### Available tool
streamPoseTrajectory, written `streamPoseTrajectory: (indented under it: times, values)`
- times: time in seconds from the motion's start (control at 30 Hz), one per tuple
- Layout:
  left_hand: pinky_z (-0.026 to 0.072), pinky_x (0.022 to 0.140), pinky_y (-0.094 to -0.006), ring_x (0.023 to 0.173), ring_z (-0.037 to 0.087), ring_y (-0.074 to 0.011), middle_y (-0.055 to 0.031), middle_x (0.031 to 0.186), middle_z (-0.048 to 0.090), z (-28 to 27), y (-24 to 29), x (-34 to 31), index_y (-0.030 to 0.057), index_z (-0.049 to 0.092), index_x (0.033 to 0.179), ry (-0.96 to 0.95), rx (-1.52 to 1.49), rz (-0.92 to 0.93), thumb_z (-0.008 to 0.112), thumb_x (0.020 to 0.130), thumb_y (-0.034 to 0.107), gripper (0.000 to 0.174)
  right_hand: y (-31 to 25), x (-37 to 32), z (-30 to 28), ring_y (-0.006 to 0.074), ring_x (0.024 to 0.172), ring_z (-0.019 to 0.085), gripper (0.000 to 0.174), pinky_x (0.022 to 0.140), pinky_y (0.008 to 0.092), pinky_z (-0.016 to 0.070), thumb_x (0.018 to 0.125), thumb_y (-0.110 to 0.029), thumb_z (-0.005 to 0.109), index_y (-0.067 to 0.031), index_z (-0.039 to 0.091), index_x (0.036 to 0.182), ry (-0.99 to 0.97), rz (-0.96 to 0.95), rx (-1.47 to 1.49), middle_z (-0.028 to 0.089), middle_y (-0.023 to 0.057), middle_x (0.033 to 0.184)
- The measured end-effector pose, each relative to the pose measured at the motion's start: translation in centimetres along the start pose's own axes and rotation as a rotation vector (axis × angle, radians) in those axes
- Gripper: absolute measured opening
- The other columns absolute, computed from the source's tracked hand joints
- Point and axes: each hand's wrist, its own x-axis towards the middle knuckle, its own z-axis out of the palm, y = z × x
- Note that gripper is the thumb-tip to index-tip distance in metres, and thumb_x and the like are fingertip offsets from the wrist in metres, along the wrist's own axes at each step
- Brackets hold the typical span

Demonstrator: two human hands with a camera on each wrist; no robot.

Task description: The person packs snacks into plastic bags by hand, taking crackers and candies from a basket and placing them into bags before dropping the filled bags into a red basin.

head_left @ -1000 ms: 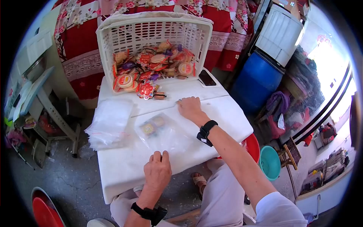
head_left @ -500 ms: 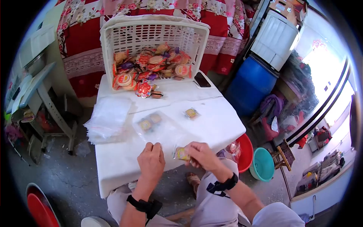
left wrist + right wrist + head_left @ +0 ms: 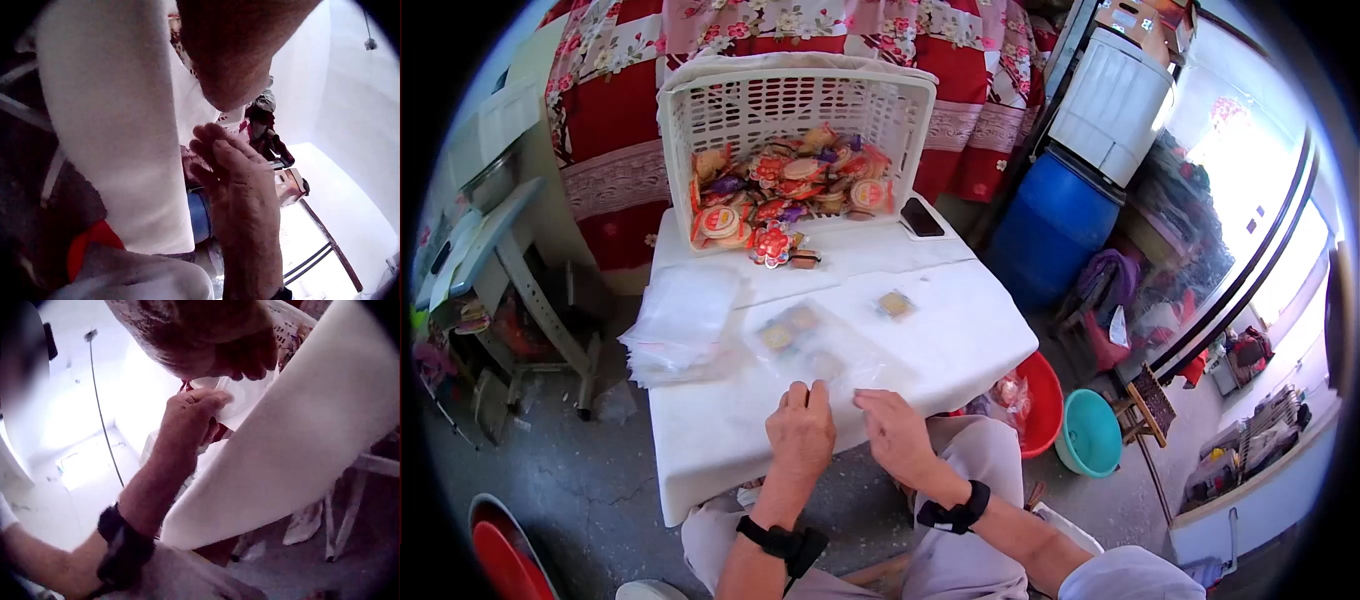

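A clear plastic bag (image 3: 855, 352) lies flat on the white-covered table (image 3: 970, 330), with several small round wrapped biscuits (image 3: 778, 336) showing through it. My left hand (image 3: 802, 435) pinches the bag's near edge; in the right wrist view the left hand (image 3: 187, 425) has the clear film at its fingertips. Just right of it, my right hand (image 3: 903, 445) is held with loosely extended fingers at the bag's near side, nothing visible in it. In the left wrist view the right hand (image 3: 244, 187) also looks empty. One wrapped biscuit (image 3: 894, 304) lies alone beyond the bag.
A stack of clear bags (image 3: 685, 320) lies at the table's left. At the back, a white basket (image 3: 800, 75) on its side holds many wrapped snacks (image 3: 800, 170), and a phone (image 3: 921, 217) lies beside it. Red (image 3: 1042, 405) and green (image 3: 1090, 432) basins stand right of the table.
My right hand came back from the far part of the table with a wrapped biscuit and let it go; another biscuit now shows in the bag. My left hand stayed at the bag's edge.
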Motion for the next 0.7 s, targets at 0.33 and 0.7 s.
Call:
streamPoseTrajectory:
  times: [0.33, 0.7]
  values:
    - [0.0498, 0.056, -0.0383, 0.075, 0.06, -0.0281, -0.0101, 0.082, 0.051, -0.3, -0.3, -0.3, 0.0052, 0.058, 0.098, -0.013, 0.028, 0.034, 0.061, 0.072, 0.005, 0.025, -0.4, 5.6, 1.1, 0.0361, 0.104, 0.055, 0.037, 0.09, 0.049, 0.041, 0.075, -0.025, 0.064, -0.0001, 0.059, 0.102, -0.483, -0.274, -0.458, 0.059, 0.0194, 0.109]
    - [0.0482, 0.053, -0.0375, 0.071, 0.058, -0.0269, -0.0094, 0.079, 0.05, -0.2, -0.3, 0.0, 0.003, 0.06, 0.102, 0.02, 0.067, 0.053, 0.063, 0.07, 0.002, 0.032, 0.9, 5.7, 1.4, 0.0357, 0.082, 0.061, 0.029, 0.071, 0.0426, 0.0498, 0.072, -0.025, 0.069, 0.0, 0.062, 0.083, -0.428, -0.338, -0.242, 0.063, 0.0169, 0.087]
